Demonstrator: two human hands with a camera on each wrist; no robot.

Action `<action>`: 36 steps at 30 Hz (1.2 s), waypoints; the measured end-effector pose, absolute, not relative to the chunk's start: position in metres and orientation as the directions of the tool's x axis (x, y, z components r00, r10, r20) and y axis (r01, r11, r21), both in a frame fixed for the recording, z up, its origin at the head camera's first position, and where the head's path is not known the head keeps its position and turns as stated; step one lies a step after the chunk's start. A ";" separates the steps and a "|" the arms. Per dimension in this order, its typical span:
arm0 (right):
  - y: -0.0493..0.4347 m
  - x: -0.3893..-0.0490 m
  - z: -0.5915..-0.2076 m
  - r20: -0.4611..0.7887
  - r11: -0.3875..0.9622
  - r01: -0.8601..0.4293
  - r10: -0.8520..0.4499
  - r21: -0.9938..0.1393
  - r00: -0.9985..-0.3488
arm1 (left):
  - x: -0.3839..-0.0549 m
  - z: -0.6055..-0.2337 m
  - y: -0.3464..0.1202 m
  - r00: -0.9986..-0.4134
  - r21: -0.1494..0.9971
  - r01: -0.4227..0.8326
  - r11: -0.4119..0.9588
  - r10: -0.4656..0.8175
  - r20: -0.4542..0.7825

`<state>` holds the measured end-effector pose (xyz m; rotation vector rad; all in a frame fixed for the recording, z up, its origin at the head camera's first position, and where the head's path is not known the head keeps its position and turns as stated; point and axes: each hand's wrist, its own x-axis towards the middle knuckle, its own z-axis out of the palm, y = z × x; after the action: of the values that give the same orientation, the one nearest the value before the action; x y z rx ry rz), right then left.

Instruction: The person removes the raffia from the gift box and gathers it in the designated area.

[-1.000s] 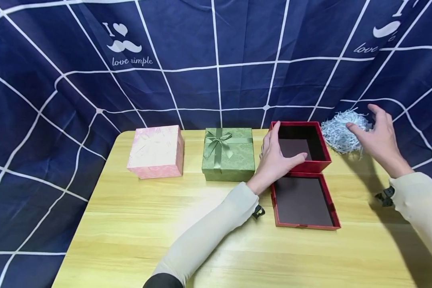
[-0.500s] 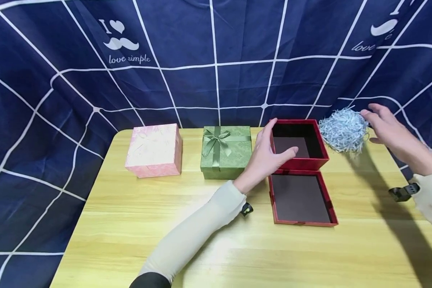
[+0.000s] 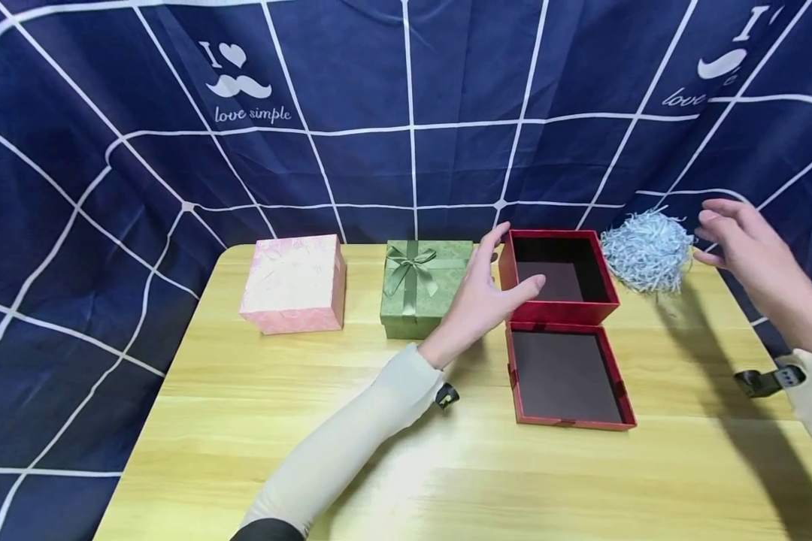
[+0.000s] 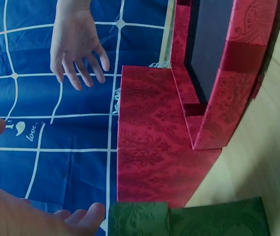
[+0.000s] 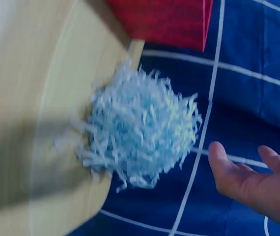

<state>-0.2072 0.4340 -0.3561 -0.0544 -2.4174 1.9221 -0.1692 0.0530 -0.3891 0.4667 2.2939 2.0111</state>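
Note:
The open red box (image 3: 568, 312) stands at the back right, and its upturned lid (image 3: 571, 376) lies right in front of it. My left hand (image 3: 474, 300) hovers with spread fingers between the green box (image 3: 419, 327) and the red one, holding nothing. To the right of the red box sits a fluffy pile of light blue shredded paper (image 3: 648, 252). My right hand (image 3: 754, 252) is in the air just right of that pile, fingers loosely bent and holding nothing. The right wrist view shows a gap between this hand (image 5: 258, 184) and the shredded paper (image 5: 140, 128).
A pink box (image 3: 291, 289) with its lid on stands at the left of the wooden table (image 3: 257, 436). The green box is covered too and bears a ribbon bow (image 3: 413, 267). A blue checked cloth (image 3: 352, 75) hangs behind and at the sides.
My left hand has moved left, from over the red box's left rim towards the green box. My right hand has drawn back to the right from the shredded paper. The boxes stay put.

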 end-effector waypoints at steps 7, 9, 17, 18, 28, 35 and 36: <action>0.413 -0.181 -0.363 0.097 -0.117 -0.107 0.091 -0.987 -0.991 | -0.168 -0.388 0.036 -0.952 0.972 0.199 0.121 0.260 0.162; 0.405 -0.174 -0.366 0.110 -0.161 -0.122 0.083 -0.979 -0.990 | -0.167 -0.387 0.029 -0.954 0.972 0.196 0.132 0.254 0.158; 0.369 -0.158 -0.375 0.192 -0.189 -0.201 0.065 -0.961 -0.979 | -0.167 -0.381 0.004 -0.947 0.965 0.222 0.137 0.265 0.180; 0.363 -0.157 -0.376 0.206 -0.188 -0.215 0.065 -0.958 -0.976 | -0.168 -0.381 0.001 -0.944 0.964 0.232 0.133 0.270 0.190; 0.318 -0.145 -0.380 0.206 -0.081 -0.203 -0.023 -0.976 -0.978 | -0.168 -0.388 -0.022 -0.941 0.960 0.250 0.127 0.264 0.210; 0.300 -0.147 -0.374 0.185 -0.046 -0.182 -0.059 -0.982 -0.981 | -0.166 -0.395 -0.042 -0.949 0.957 0.250 0.147 0.232 0.212; 0.298 -0.148 -0.374 0.183 -0.039 -0.181 -0.066 -0.983 -0.981 | -0.165 -0.396 -0.045 -0.952 0.959 0.244 0.142 0.225 0.209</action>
<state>-0.1476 0.2981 -0.3736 0.2736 -2.1198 2.1916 -0.1651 -0.0447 -0.3958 0.4897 2.3853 2.0083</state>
